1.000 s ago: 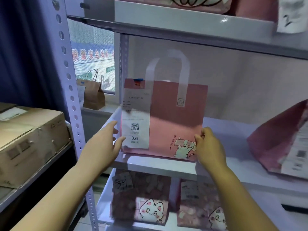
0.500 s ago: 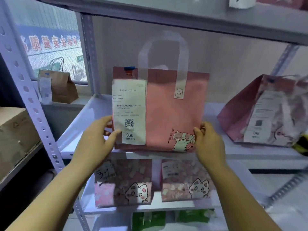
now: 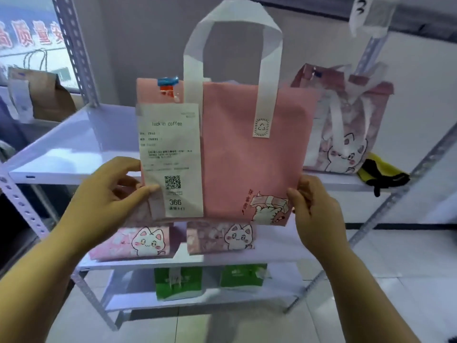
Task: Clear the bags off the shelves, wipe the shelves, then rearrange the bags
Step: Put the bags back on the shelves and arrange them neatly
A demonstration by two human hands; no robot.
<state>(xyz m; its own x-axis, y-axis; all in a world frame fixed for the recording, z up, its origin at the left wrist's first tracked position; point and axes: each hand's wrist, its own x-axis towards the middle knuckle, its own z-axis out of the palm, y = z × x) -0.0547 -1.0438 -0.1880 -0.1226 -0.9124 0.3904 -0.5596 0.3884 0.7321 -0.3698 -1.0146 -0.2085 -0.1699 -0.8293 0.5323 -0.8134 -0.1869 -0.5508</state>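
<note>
Two hands, left hand [image 3: 106,191] and right hand [image 3: 314,206], pinch the pink bag [image 3: 247,157] by its lower corners, mid-frame.

Left hand [image 3: 106,194], right hand [image 3: 315,209], both raised, gripping

The pink bag [image 3: 247,157] is plain salmon with a white handle [image 3: 232,18]. At its lower right corner is a white cartoon cat [image 3: 268,211] carrying a pale box, with small red characters alongside. On the pink bag's left half, the receipt [image 3: 170,149] is white with black print, and above it is a blue and red sticker [image 3: 168,84]. Behind the pink bag to the right, the mottled bag [image 3: 346,134] is pink and white with a white cat face, and next to it is a yellow and black cloth [image 3: 380,174]. Below are two pink cat-print bags [image 3: 138,241], and lower still two green bags [image 3: 178,283]. To the left is a brown paper bag [image 3: 49,95]. The shelf [image 3: 74,144] is pale lilac-white.
</note>
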